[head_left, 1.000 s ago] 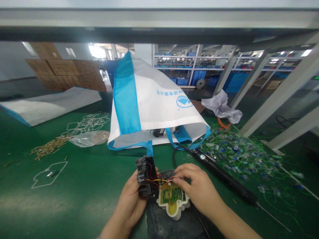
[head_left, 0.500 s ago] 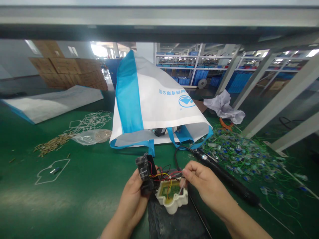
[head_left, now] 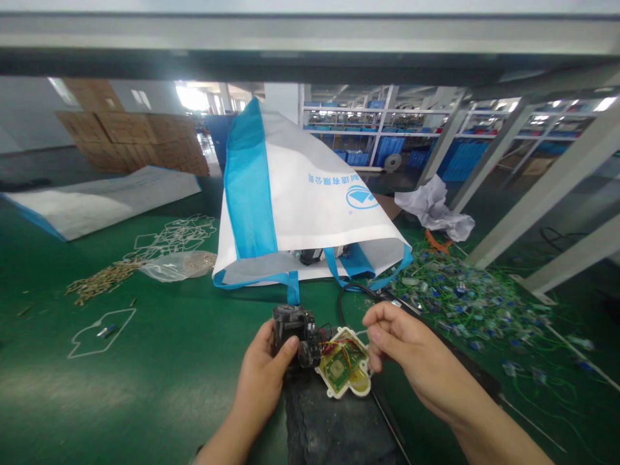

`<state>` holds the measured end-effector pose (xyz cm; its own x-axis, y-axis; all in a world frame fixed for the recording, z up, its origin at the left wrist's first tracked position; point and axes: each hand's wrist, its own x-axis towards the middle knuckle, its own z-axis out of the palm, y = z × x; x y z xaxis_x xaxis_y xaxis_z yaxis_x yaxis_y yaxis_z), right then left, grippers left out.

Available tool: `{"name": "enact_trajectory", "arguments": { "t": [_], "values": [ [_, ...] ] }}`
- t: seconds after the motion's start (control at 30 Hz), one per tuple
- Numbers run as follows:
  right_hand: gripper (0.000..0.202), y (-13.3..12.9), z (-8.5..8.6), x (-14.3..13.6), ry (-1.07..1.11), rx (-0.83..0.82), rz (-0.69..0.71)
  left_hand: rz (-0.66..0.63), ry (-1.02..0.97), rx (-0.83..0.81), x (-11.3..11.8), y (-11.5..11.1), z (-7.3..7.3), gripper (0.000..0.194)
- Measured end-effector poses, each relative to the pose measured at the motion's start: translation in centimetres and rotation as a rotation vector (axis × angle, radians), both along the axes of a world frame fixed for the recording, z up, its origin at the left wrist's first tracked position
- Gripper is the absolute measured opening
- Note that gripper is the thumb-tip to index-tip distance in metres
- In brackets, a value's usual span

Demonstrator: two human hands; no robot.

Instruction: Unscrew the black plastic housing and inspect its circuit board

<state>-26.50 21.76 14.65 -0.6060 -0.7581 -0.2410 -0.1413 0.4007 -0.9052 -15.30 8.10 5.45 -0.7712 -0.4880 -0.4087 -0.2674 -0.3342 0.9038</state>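
My left hand (head_left: 264, 378) grips a black plastic module (head_left: 292, 330) that is joined by red, yellow and black wires to a white shell with a green circuit board (head_left: 345, 369) inside. The shell lies tilted on a dark mat (head_left: 334, 426) just right of the module. My right hand (head_left: 404, 352) hovers over the shell's right edge with thumb and fingers pinched together; whether it touches the shell or holds anything I cannot tell.
A white and blue fabric bag (head_left: 300, 206) stands open just behind my hands. A black electric screwdriver (head_left: 465, 371) lies to the right, partly under my right arm. Green-wired blue parts (head_left: 460, 300) litter the right side. Brass pieces (head_left: 99, 281) and a clear bag (head_left: 177, 265) lie left.
The black module has been turned and lowered in my left hand. The white shell now lies tilted with the board facing up. My right hand has let go of the wires and lifted.
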Motion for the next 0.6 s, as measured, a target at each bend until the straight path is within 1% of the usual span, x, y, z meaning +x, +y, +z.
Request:
{"name": "enact_trajectory", "arguments": {
  "t": [0.07,0.13,0.17,0.2,0.23,0.27,0.3,0.33,0.37,0.4,0.47,0.5,0.53,0.57,0.6],
  "values": [
    [0.032,0.0,-0.1,0.1,-0.092,-0.019,0.021,-0.006,-0.028,0.007,-0.4,-0.3,-0.2,0.069],
    [0.034,-0.1,-0.3,0.4,-0.200,-0.056,0.043,-0.028,-0.040,0.020,-0.7,-0.6,-0.6,0.069],
    [0.035,-0.2,-0.4,0.6,-0.263,-0.073,0.045,-0.032,-0.045,0.006,-0.8,-0.8,-0.9,0.068],
    [0.035,-0.2,-0.6,0.8,-0.332,-0.094,0.038,-0.018,-0.072,-0.046,-0.7,-1.0,-1.2,0.068],
    [0.035,-0.2,-0.7,1.0,-0.401,-0.113,0.028,0.035,-0.114,-0.132,-0.4,-1.1,-1.3,0.067],
    [0.035,-0.2,-0.8,1.2,-0.459,-0.129,0.017,0.119,-0.165,-0.255,0.0,-1.1,-1.2,0.067],
    [0.034,-0.1,-0.8,1.4,-0.505,-0.142,0.011,0.235,-0.228,-0.416,0.5,-1.0,-1.0,0.066],
    [0.034,-0.1,-0.8,1.5,-0.535,-0.152,0.013,0.336,-0.237,-0.567,1.0,-0.7,-0.6,0.063],
    [0.034,-0.1,-0.7,1.7,-0.552,-0.162,0.020,0.353,-0.209,-0.706,1.5,-0.2,0.0,0.060],
    [0.035,-0.2,-0.6,1.8,-0.567,-0.180,0.031,0.256,-0.172,-0.762,1.9,0.5,0.6,0.058],
    [0.038,-0.3,-0.3,2.1,-0.581,-0.221,0.026,-0.189,-0.185,-0.685,2.1,2.1,1.7,0.066],
    [0.040,-0.4,-0.1,2.2,-0.588,-0.240,0.011,-0.324,-0.215,-0.631,1.9,2.9,2.0,0.073],
    [0.042,-0.5,0.0,2.3,-0.599,-0.256,-0.016,-0.407,-0.225,-0.591,1.5,3.6,2.3,0.076],
    [0.044,-0.5,0.1,2.4,-0.617,-0.260,-0.050,-0.442,-0.233,-0.553,1.1,4.2,2.3,0.073],
    [0.046,-0.6,0.1,2.4,-0.631,-0.258,-0.081,-0.430,-0.218,-0.535,0.6,4.6,2.3,0.068]
  ]
}}
